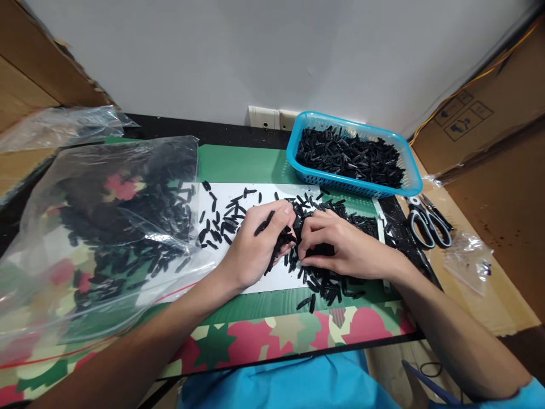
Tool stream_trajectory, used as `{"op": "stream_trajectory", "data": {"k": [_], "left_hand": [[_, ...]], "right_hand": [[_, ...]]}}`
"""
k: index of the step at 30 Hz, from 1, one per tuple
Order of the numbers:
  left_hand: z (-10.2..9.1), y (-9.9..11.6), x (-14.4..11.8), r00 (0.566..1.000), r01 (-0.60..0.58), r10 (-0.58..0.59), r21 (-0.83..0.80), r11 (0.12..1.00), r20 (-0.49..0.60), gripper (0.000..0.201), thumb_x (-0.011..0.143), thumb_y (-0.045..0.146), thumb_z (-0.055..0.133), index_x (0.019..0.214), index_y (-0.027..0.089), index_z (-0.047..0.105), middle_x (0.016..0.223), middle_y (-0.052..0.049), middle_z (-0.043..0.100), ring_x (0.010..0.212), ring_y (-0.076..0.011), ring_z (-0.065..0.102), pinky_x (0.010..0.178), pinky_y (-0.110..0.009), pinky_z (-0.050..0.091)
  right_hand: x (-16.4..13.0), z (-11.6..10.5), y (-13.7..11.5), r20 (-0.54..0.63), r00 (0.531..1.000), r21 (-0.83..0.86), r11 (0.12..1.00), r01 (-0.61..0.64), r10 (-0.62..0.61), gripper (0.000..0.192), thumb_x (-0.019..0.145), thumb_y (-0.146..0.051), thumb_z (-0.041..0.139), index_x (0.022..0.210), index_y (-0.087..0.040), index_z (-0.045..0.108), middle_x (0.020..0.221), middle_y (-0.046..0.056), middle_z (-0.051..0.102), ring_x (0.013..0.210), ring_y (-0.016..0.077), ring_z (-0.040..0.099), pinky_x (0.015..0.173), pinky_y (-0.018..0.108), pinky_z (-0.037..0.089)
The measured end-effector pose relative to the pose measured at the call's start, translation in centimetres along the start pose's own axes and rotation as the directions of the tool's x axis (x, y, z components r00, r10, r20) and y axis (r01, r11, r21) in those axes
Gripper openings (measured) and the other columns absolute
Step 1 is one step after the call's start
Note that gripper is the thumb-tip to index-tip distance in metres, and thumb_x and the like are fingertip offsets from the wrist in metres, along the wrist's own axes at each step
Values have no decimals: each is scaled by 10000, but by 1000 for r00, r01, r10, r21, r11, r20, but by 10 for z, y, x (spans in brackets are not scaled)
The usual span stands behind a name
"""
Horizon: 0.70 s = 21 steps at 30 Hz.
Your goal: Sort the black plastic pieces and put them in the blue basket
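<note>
My left hand (264, 238) is curled around a bunch of small black strip-shaped pieces, some poking out between thumb and fingers. Close beside it, my right hand (336, 241) bends its fingers down at a heap of the same black pieces (327, 284); its fingertips are together, and what they pinch is too small to make out. Loose black pieces (230, 218) lie scattered over a white sheet (255, 284) to the left of the hands. A clear zip bag (128, 199) with many such pieces in or under it spreads across the left side.
A blue basket (355, 187) full of black pieces stands at the back right. Black-handled scissors (426, 224) and a small clear bag (468, 261) lie on cardboard to the right. Cardboard boxes (489, 119) flank the table, with a wall (255, 57) behind.
</note>
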<state>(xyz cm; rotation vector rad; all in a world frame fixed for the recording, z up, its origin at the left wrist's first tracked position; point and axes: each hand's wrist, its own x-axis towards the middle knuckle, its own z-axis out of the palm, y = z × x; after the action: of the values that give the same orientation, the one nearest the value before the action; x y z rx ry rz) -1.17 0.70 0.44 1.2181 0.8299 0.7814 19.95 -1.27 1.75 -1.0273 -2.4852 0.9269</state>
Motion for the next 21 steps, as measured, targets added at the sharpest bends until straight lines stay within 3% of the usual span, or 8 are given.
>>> {"op": "stream_trajectory", "data": {"k": [11,21], "left_hand": [[1,1,0,1000,1,-1,40,999,-1,426,1030,545,568,779,206,512,582,50,505,444,-83,452,402,-204,327],[2,2,-1,999,41,-41,-14,999,14,412,1016,526,609,781,204,503,581,61,492,424,-65,427,390,-184,308]], "right_hand": [[2,3,-3,106,994,-36,999,24,-20,106,1036,-193,660,973,-186,744,1038,50,689,1015,222,552,948,368,397],[2,1,-1,-83,997,-4,1000,-4,4,138,1061,-209,616,974,-182,719,980,54,712,953,212,618,920,358,449]]}}
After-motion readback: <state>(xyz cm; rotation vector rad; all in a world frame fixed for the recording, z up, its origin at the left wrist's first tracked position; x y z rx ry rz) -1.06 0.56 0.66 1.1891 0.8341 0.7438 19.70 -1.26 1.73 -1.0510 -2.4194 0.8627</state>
